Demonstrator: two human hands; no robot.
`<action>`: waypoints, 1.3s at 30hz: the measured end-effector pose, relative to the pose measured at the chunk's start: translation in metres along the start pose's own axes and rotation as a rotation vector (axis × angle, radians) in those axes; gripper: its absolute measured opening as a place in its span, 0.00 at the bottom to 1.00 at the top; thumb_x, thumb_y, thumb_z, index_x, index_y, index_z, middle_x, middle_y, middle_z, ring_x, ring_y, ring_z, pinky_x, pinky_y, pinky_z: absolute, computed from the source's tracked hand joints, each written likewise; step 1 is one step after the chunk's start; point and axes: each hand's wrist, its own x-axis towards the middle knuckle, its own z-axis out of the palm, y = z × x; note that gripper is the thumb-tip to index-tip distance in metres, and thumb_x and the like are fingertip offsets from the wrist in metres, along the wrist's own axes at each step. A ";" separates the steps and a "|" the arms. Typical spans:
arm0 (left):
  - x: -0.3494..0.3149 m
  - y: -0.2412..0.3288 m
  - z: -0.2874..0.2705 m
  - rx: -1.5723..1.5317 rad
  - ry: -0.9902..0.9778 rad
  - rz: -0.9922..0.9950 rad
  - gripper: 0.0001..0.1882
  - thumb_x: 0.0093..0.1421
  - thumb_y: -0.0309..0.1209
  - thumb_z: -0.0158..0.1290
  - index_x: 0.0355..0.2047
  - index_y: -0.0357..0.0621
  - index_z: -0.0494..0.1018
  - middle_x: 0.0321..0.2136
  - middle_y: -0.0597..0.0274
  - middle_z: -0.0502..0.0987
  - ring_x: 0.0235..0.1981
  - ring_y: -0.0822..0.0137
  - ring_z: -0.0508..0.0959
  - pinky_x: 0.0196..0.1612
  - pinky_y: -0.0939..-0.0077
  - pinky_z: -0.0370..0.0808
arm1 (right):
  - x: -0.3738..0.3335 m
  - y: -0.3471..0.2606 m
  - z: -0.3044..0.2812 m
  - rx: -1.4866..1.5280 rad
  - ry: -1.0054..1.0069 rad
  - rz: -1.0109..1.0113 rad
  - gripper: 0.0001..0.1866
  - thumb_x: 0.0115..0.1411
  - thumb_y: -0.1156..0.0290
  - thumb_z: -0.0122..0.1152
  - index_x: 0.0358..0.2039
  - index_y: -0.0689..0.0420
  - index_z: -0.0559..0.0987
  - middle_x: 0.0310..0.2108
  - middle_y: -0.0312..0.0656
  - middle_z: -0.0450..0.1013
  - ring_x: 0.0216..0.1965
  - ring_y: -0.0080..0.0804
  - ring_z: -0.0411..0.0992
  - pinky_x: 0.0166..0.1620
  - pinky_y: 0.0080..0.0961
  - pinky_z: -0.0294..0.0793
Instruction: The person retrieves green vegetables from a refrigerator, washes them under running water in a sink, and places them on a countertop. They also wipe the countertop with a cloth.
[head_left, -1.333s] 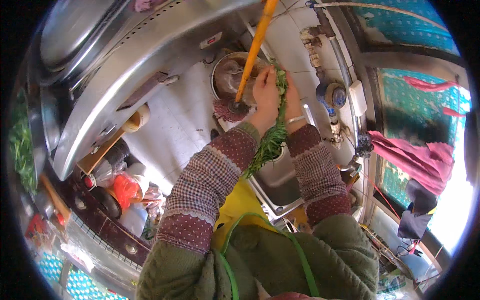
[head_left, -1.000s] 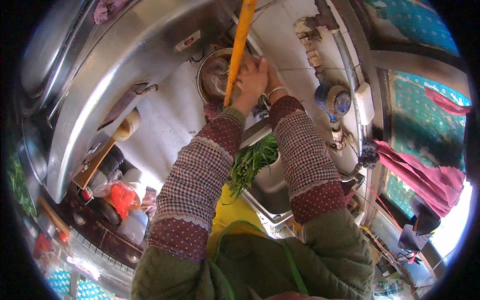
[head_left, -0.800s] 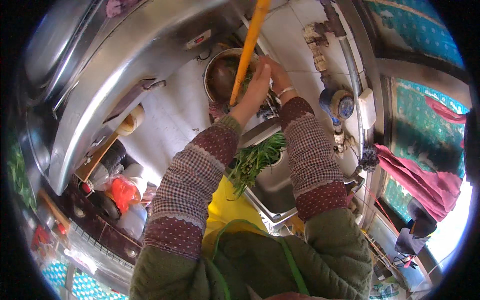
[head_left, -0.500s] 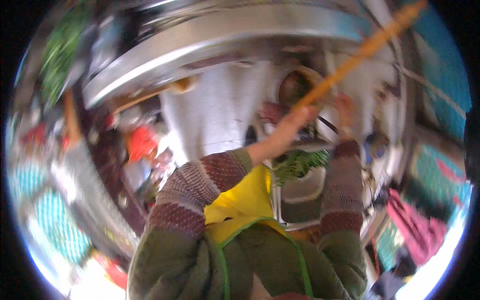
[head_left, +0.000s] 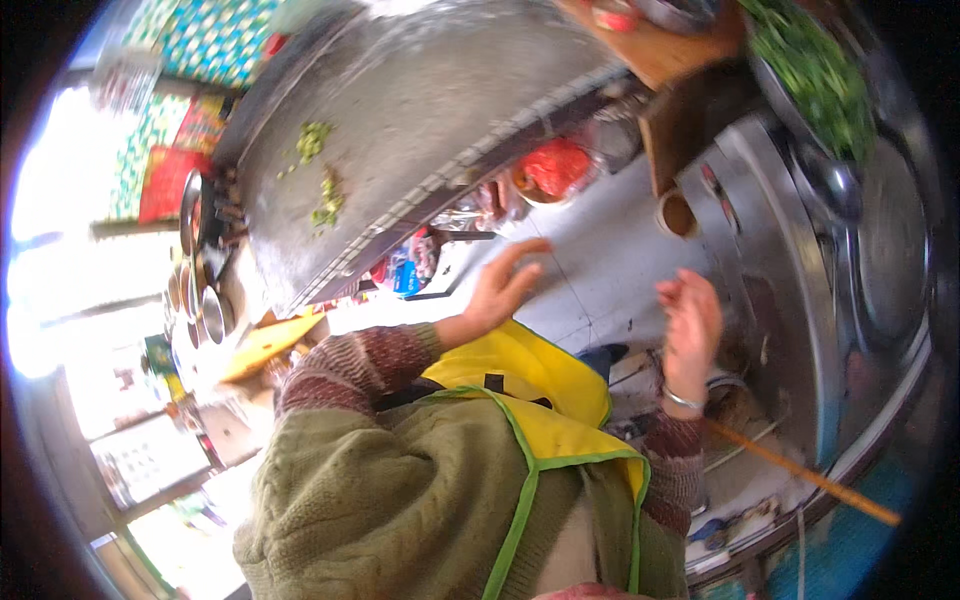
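Note:
My left hand (head_left: 503,287) hangs in the air in front of the yellow apron (head_left: 545,372), fingers spread and nothing in them. To its right, my right hand (head_left: 690,325) is raised with the fingers loosely bent and apart, also holding nothing; a silver bangle (head_left: 682,402) circles that wrist. Beyond the right wrist a long wooden stick (head_left: 808,472) slants down to the right, apart from both hands. Its near end is hidden behind my right forearm.
A grey counter (head_left: 430,110) with chopped green pieces (head_left: 327,200) stretches across the upper left. Leafy greens (head_left: 815,75) fill a bowl at the upper right, near a wooden board (head_left: 690,120). A red bag (head_left: 557,167) sits below the counter edge. Pans (head_left: 212,315) stand at the left.
My view has swung left, bringing the counter and its green pieces into sight. My left hand, earlier at the stick's lower end, is now away from it. The stick now lies at lower right.

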 end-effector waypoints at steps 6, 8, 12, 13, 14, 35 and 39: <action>-0.051 -0.064 -0.233 0.655 0.706 0.151 0.43 0.56 0.34 0.66 0.68 0.39 0.58 0.67 0.47 0.62 0.70 0.45 0.58 0.70 0.56 0.56 | 0.075 0.080 0.296 -0.014 -0.738 0.079 0.11 0.70 0.70 0.56 0.48 0.63 0.77 0.39 0.41 0.79 0.42 0.25 0.78 0.48 0.22 0.76; -0.071 -0.082 -0.279 0.821 0.764 -0.093 0.56 0.52 0.46 0.69 0.72 0.40 0.48 0.72 0.44 0.50 0.74 0.41 0.46 0.71 0.48 0.47 | 0.100 0.111 0.363 -0.225 -0.778 -0.050 0.15 0.68 0.65 0.59 0.48 0.64 0.77 0.42 0.44 0.80 0.43 0.31 0.78 0.48 0.24 0.76; -0.072 -0.110 -0.333 0.862 0.727 -0.286 0.72 0.43 0.60 0.70 0.74 0.41 0.37 0.74 0.37 0.34 0.74 0.37 0.34 0.71 0.39 0.38 | 0.168 0.169 0.453 -0.643 -0.715 -0.379 0.25 0.66 0.56 0.61 0.53 0.64 0.75 0.52 0.51 0.76 0.51 0.43 0.75 0.53 0.31 0.74; -0.063 -0.116 -0.344 0.865 0.730 -0.295 0.73 0.42 0.62 0.70 0.74 0.41 0.36 0.73 0.36 0.32 0.74 0.36 0.32 0.71 0.38 0.38 | 0.187 0.181 0.470 -0.714 -0.691 -0.480 0.28 0.66 0.53 0.60 0.55 0.64 0.73 0.56 0.54 0.74 0.55 0.47 0.74 0.55 0.33 0.73; -0.053 -0.121 -0.354 0.876 0.736 -0.285 0.75 0.40 0.63 0.70 0.74 0.41 0.35 0.73 0.34 0.31 0.74 0.35 0.31 0.70 0.37 0.37 | 0.204 0.193 0.485 -0.795 -0.658 -0.505 0.30 0.66 0.52 0.59 0.57 0.64 0.72 0.58 0.55 0.71 0.58 0.49 0.70 0.58 0.36 0.70; 0.017 -0.152 -0.472 0.681 0.595 0.188 0.66 0.34 0.56 0.73 0.70 0.41 0.55 0.67 0.49 0.62 0.70 0.45 0.59 0.69 0.51 0.59 | 0.191 0.288 0.615 -0.898 -1.328 -0.837 0.24 0.68 0.61 0.54 0.60 0.61 0.73 0.63 0.49 0.68 0.66 0.45 0.63 0.68 0.42 0.60; -0.025 -0.141 -0.448 0.751 0.552 0.109 0.58 0.41 0.59 0.69 0.68 0.44 0.61 0.64 0.51 0.67 0.67 0.47 0.65 0.67 0.52 0.61 | 0.172 0.257 0.573 -0.831 -1.374 -0.658 0.23 0.67 0.64 0.56 0.60 0.60 0.73 0.63 0.48 0.69 0.66 0.46 0.63 0.68 0.41 0.60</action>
